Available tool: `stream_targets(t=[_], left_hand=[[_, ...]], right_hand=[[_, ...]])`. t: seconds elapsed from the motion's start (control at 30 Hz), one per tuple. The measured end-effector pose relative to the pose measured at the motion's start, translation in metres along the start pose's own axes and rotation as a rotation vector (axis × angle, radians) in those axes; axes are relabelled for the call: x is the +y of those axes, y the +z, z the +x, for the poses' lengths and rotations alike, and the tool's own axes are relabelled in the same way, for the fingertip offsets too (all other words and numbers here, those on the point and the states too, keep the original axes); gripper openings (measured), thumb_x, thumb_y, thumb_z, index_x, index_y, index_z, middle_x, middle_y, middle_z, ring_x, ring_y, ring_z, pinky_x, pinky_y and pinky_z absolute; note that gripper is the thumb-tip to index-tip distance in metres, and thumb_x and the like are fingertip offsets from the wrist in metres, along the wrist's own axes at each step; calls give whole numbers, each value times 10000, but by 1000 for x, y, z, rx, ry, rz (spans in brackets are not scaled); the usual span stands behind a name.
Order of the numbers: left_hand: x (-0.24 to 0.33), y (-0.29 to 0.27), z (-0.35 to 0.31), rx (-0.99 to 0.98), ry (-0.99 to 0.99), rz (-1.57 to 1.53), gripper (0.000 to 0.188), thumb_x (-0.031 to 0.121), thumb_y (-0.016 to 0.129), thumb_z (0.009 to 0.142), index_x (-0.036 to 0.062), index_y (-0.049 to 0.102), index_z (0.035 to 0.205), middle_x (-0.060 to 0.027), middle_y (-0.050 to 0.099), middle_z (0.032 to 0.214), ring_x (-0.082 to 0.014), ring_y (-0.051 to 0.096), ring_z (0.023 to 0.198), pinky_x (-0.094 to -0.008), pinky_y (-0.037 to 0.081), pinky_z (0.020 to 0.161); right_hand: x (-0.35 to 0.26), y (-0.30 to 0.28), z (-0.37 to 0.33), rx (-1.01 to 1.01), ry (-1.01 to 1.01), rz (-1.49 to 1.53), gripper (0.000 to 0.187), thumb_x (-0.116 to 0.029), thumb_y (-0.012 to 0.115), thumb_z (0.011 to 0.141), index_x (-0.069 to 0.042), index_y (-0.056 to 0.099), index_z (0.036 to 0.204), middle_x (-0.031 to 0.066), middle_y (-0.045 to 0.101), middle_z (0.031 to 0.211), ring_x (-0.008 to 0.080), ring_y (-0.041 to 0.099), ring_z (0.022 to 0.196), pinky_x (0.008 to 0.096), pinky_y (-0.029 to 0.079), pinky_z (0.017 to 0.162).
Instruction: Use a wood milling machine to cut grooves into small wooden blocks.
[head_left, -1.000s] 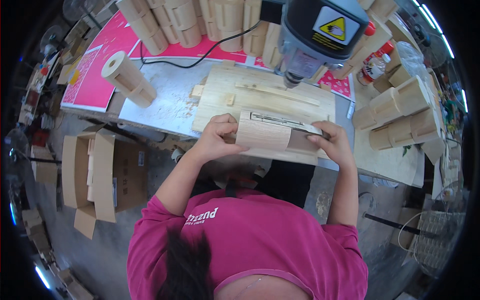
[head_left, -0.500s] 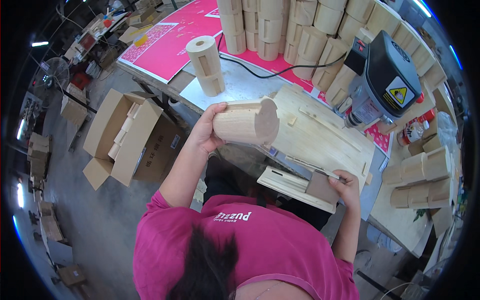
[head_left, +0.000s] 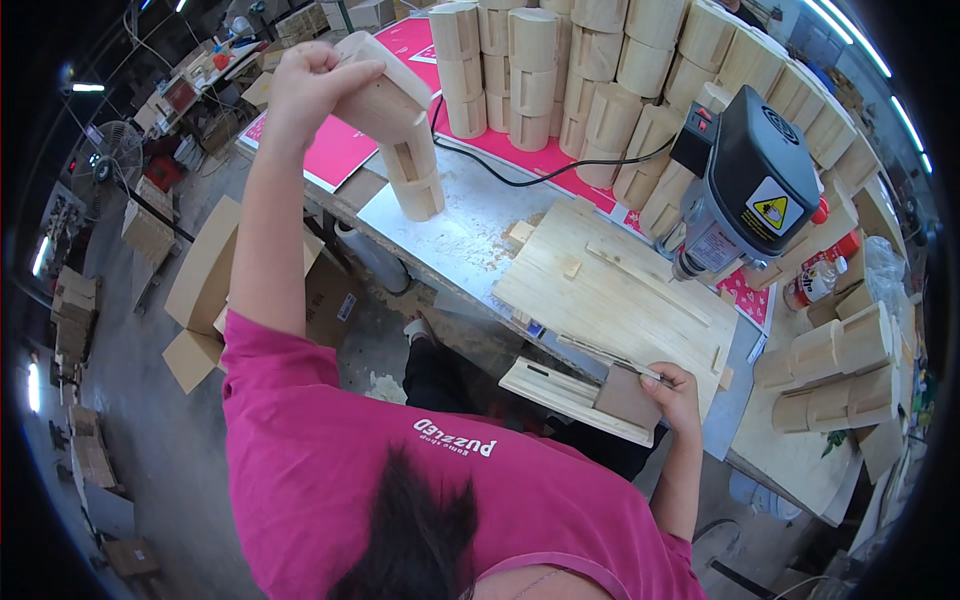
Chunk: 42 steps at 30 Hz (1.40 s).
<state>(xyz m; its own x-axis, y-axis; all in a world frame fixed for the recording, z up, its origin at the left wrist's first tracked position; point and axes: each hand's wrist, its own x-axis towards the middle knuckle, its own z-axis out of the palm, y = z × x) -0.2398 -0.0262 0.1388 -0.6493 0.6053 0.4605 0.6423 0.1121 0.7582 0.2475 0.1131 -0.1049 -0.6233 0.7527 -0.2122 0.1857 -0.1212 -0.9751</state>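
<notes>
My left hand point(head_left: 325, 85) is raised at the far left of the bench, its fingers wrapped round a pale wooden cylinder point(head_left: 388, 98). That cylinder is tilted and overlaps the top of a stack of slotted wooden cylinders point(head_left: 415, 190); whether they touch I cannot tell. Low on the right, my right hand point(head_left: 677, 397) pinches a brown square sheet that looks like sandpaper point(head_left: 626, 402). The sheet lies over one end of a grooved wooden piece point(head_left: 560, 394) at the bench's front edge. A thin dark stick point(head_left: 605, 354) runs beside it toward my fingers.
A bench drill point(head_left: 755, 190) stands at right, its chuck above a wooden board point(head_left: 610, 285) with strips on it. Stacked cylinders point(head_left: 530, 75) line the back. A black cable point(head_left: 530, 184) crosses the metal bench top point(head_left: 460, 240). An open carton point(head_left: 200, 270) sits on the floor at left.
My left hand has lifted the cylinder up, left and away from me, from the bench's near side to the standing stack. My right hand stays nearly in place, holding the brown sheet.
</notes>
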Motion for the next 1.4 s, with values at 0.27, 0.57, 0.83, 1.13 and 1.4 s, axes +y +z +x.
stream_targets(t=[0.27,0.57,0.83,1.13,1.4], left_hand=[[-26,30,63,-67,126,458,398,279,771,560,26,465,563,-59,491,696,-163,500,641,-316,420,560],[-45,49,75,-39,74,483,355,294,743,511,10,535,554,-102,546,606,-169,552,565,-328,471,535],[-46,47,74,-44,13,477,379,298,748,552,51,460,538,-37,481,631,-127,480,576,-290,400,515],[-69,58,53,307,138,342,894,429,825,473,1,444,1160,-212,374,1249,-306,440,1137,-369,421,916],[-145,117,-20,223,-52,-199,985,237,850,516,-7,245,1254,-178,394,1228,-271,446,1139,-383,398,941]], right_hand=[[1,1,-5,20,-28,-34,161,-90,707,736,-3,642,856,-20,603,746,45,515,671,189,410,600],[1,3,-6,8,-19,-37,155,-81,714,726,-5,647,843,-7,620,763,61,537,716,212,428,651],[0,2,-5,-1,-43,-91,158,-95,708,726,0,648,836,-1,622,757,69,540,717,219,429,656],[6,2,-6,42,-50,-71,169,-101,712,724,6,647,838,5,624,762,71,543,718,220,434,656],[-2,5,-5,18,-36,-71,167,-101,716,723,1,648,837,-1,622,757,66,543,705,214,434,647]])
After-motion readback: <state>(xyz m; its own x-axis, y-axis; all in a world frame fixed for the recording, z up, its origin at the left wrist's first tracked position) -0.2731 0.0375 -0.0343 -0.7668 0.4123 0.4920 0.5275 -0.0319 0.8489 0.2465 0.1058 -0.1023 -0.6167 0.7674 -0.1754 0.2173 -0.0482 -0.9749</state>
